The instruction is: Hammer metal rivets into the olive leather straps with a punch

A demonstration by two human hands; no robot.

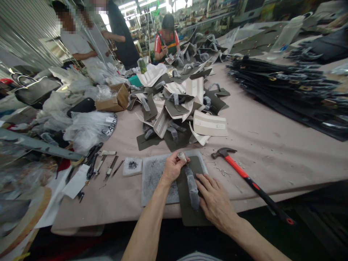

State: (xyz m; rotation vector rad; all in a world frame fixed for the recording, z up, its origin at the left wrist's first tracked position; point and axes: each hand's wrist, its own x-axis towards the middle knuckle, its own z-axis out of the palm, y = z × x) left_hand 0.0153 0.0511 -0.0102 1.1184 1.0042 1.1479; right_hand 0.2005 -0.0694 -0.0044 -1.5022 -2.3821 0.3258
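My left hand (173, 167) is closed in a pinch on the top end of a plastic-wrapped strap (192, 188), with a bandaged fingertip showing. The strap lies along a dark olive leather piece (187, 214) that rests partly on a grey work slab (153, 177) and hangs over the table's front edge. My right hand (215, 200) lies flat on the leather piece just right of the strap, fingers stretched out and pressing down.
A red-handled hammer (248, 178) lies to the right. A pad with small metal bits (132, 166), scissors and hand tools (102, 165) lie left. A heap of leather parts (176, 108) fills the middle, black pieces (293, 87) stack right. Several people stand or sit at the far end.
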